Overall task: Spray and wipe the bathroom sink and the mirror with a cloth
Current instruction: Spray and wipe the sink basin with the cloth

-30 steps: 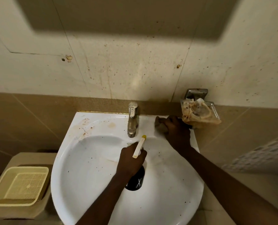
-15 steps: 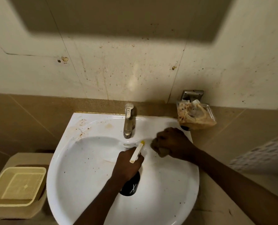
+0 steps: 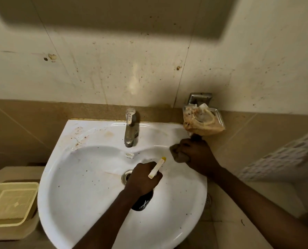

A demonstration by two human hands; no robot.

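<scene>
A white basin, the sink (image 3: 81, 191), fills the middle, with brown stains on its back-left ledge and dark specks inside. My left hand (image 3: 142, 178) hovers over the drain and grips a black spray bottle (image 3: 142, 203) whose pale nozzle with a yellow tip (image 3: 157, 167) points up and right. My right hand (image 3: 197, 157) presses a bunched dark cloth (image 3: 177, 153) against the sink's right rim. The mirror is out of view; only its shadow lies on the wall above.
A metal tap (image 3: 130, 130) stands at the back centre, the drain (image 3: 125, 177) partly under my left hand. A wall-mounted soap dish (image 3: 202, 119) with a stained crumpled wrapper hangs just above my right hand. A cream plastic basket (image 3: 11, 202) sits lower left.
My right hand with the cloth went from the back ledge beside the tap down into the bowl, then out to the right rim. My left hand with the bottle stayed over the bowl.
</scene>
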